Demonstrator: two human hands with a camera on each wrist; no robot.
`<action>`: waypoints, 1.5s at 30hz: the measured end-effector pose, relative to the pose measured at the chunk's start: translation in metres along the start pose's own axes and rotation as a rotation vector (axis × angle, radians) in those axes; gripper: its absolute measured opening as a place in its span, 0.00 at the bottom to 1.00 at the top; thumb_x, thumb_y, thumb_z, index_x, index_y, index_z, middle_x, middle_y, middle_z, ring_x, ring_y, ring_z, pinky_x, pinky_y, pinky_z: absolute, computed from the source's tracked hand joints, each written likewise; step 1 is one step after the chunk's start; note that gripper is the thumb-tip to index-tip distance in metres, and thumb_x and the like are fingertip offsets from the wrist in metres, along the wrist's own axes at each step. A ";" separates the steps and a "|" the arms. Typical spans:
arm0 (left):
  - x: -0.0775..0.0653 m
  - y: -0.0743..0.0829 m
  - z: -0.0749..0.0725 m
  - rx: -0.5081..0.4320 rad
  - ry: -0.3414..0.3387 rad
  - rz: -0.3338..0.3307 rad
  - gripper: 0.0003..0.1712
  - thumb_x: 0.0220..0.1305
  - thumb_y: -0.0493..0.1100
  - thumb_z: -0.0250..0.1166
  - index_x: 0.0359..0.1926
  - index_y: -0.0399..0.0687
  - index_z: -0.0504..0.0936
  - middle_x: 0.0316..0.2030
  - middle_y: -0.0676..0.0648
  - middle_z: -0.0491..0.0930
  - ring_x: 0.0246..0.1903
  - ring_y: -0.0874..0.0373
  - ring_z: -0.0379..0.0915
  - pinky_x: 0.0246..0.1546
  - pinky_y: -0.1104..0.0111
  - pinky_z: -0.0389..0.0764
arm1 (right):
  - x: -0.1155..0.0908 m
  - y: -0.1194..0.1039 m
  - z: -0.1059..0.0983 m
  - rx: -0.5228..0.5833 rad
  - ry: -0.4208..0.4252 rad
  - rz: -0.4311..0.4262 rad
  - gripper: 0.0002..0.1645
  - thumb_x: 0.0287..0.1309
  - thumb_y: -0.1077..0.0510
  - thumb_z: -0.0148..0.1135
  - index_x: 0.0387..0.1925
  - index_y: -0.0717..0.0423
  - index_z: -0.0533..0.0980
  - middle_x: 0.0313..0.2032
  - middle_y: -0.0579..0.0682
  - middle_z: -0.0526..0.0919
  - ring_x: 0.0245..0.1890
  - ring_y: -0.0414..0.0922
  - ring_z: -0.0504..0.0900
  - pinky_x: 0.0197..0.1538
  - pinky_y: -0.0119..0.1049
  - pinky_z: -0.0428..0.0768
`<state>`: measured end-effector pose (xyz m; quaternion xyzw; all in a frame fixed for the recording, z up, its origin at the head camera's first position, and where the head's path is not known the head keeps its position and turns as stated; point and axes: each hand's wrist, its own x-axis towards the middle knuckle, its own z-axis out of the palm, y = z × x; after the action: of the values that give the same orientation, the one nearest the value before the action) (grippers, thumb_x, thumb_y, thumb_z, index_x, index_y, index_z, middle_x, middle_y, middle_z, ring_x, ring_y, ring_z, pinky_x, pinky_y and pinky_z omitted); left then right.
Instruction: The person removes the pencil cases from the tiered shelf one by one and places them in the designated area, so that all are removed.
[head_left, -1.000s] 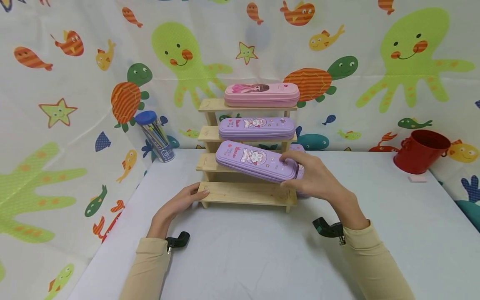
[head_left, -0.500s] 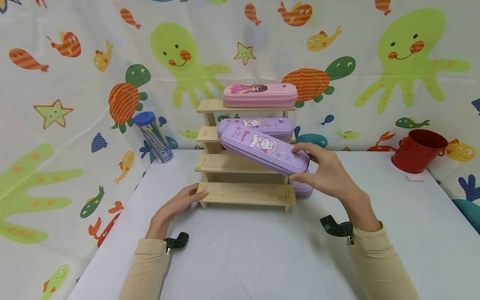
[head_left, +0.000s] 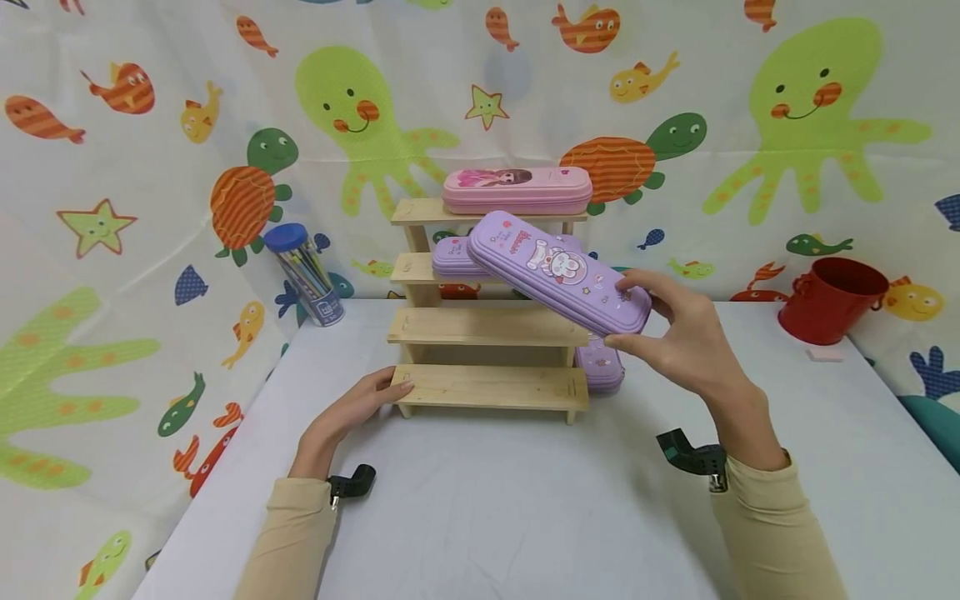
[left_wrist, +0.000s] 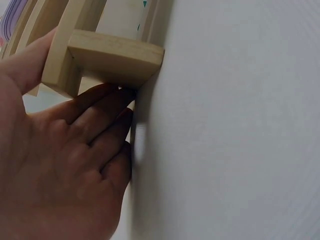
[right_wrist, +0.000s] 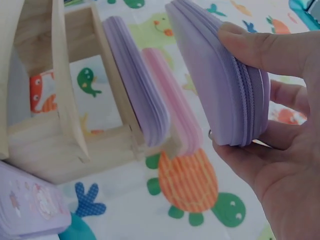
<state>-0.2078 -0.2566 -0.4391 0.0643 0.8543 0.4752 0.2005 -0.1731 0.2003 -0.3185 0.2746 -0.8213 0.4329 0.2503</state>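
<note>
My right hand (head_left: 686,337) pinches the right end of a purple zipped pencil case (head_left: 551,271), thumb below and fingers above. The case is tilted, left end higher, in front of a stepped wooden shelf rack (head_left: 487,386). A second purple pencil case (head_left: 452,257) lies on the step below the top, partly hidden behind the held one. A pink pencil case (head_left: 517,192) lies on the top step. Another purple case (right_wrist: 32,205) is beside the rack's right side. My left hand (head_left: 352,410) grips the lowest step's left end, thumb on top, fingers (left_wrist: 112,130) beneath.
A clear tub of pencils with a blue lid (head_left: 303,275) stands at the back left. To the right are a red bucket (head_left: 832,300) and a small pale pink block (head_left: 825,354). A sea-animal printed cloth (head_left: 420,75) hangs behind the white table (head_left: 480,508).
My right hand has lifted the purple pencil case up and to the right, off the front of the third step, uncovering that step. My left hand stays on the rack.
</note>
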 end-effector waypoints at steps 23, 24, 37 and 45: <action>-0.003 0.001 -0.001 -0.009 -0.015 0.043 0.39 0.71 0.61 0.56 0.74 0.46 0.61 0.72 0.41 0.64 0.76 0.41 0.48 0.72 0.37 0.51 | -0.012 0.008 -0.036 -0.099 0.236 0.196 0.41 0.39 0.69 0.80 0.59 0.52 0.77 0.58 0.54 0.79 0.53 0.29 0.75 0.57 0.14 0.72; -0.003 0.001 -0.001 -0.007 -0.015 0.042 0.39 0.71 0.61 0.56 0.74 0.46 0.61 0.72 0.41 0.64 0.76 0.41 0.47 0.72 0.37 0.51 | -0.012 0.009 -0.037 -0.101 0.252 0.200 0.41 0.39 0.69 0.80 0.59 0.53 0.77 0.58 0.54 0.79 0.52 0.29 0.75 0.56 0.14 0.72; -0.002 0.002 -0.001 -0.007 -0.016 0.035 0.38 0.71 0.61 0.56 0.74 0.46 0.62 0.71 0.40 0.65 0.75 0.40 0.49 0.71 0.36 0.53 | -0.019 0.023 -0.050 -0.192 0.332 0.330 0.41 0.39 0.65 0.82 0.59 0.50 0.77 0.58 0.52 0.79 0.49 0.33 0.77 0.54 0.14 0.73; -0.001 0.001 -0.002 0.001 -0.017 0.045 0.39 0.71 0.61 0.56 0.74 0.45 0.62 0.72 0.40 0.64 0.75 0.40 0.49 0.72 0.38 0.52 | -0.030 0.031 -0.057 -0.221 0.342 0.377 0.39 0.40 0.63 0.82 0.58 0.52 0.77 0.53 0.52 0.79 0.46 0.28 0.73 0.51 0.11 0.70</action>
<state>-0.2076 -0.2580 -0.4367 0.0877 0.8511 0.4787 0.1969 -0.1626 0.2706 -0.3274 0.0108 -0.8459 0.4198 0.3287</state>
